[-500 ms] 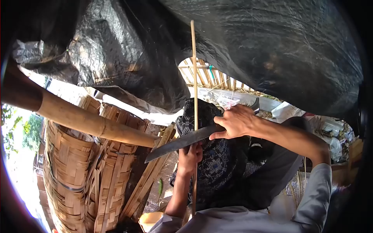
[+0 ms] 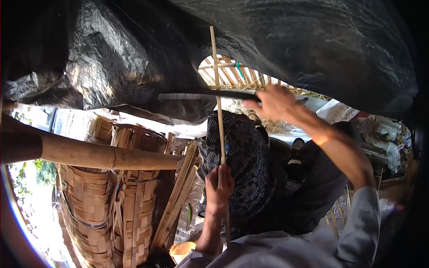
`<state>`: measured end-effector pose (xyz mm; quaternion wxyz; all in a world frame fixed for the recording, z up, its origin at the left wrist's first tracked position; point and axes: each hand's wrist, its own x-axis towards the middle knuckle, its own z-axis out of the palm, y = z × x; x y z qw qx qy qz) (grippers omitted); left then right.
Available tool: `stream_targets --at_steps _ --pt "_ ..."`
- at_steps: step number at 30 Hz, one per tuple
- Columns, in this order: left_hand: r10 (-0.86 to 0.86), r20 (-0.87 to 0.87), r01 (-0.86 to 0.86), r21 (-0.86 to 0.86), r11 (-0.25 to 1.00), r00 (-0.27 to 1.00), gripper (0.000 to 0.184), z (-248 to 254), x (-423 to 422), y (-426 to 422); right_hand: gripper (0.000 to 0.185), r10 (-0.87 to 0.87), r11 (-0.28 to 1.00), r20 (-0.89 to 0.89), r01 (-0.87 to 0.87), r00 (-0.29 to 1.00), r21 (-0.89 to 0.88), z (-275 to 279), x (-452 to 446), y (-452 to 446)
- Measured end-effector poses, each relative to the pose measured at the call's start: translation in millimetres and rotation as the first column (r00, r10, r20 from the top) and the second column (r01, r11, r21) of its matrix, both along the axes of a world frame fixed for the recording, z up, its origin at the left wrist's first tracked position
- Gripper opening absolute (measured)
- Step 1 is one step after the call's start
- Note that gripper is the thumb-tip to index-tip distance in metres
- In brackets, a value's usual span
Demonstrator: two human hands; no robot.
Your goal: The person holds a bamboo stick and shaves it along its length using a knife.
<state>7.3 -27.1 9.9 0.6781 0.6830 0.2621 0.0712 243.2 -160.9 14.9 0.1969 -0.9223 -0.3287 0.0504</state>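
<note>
A long thin bamboo strip point(image 2: 220, 120) stands nearly upright in the view, running from below the black sheeting down to my body. My left hand point(image 2: 219, 185) is closed round its lower half, over a dark patterned cloth point(image 2: 254, 178) on my lap. Higher up, my right hand point(image 2: 276, 103) grips the handle of a large knife point(image 2: 201, 94). The blade points left and crosses the strip well above my left hand; whether it touches the strip cannot be made out.
Black plastic sheeting point(image 2: 313, 49) hangs low overhead. Tall woven bamboo baskets point(image 2: 89, 201) stand at the left, with a thick bamboo pole point(image 2: 103, 154) across them. Split bamboo pieces point(image 2: 176, 201) lean beside them. Plastic scraps point(image 2: 384, 129) lie at the right, and a bamboo fence point(image 2: 232, 71) shows beyond.
My right hand and the knife have moved up and away from my left hand, and the blade is now nearly level. My left hand still holds the strip.
</note>
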Motion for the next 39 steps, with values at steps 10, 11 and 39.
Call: stream_targets --at_steps 10,11,39 --pt "-0.01 -0.067 0.016 0.085 0.996 0.998 0.031 -8 3 -2 0.073 0.376 0.885 0.376 -0.448 0.847 0.126 -18 -49 -10" --pt "0.009 -0.031 -0.005 0.125 0.992 0.999 0.03 -12 2 -2 0.073 0.409 0.893 0.329 -0.447 0.851 0.048 -17 -41 -8" --pt "-0.118 0.175 -0.003 0.573 0.82 0.978 0.017 -17 7 -14 0.071 0.406 0.899 0.315 -0.437 0.858 0.031 -27 -61 -20"
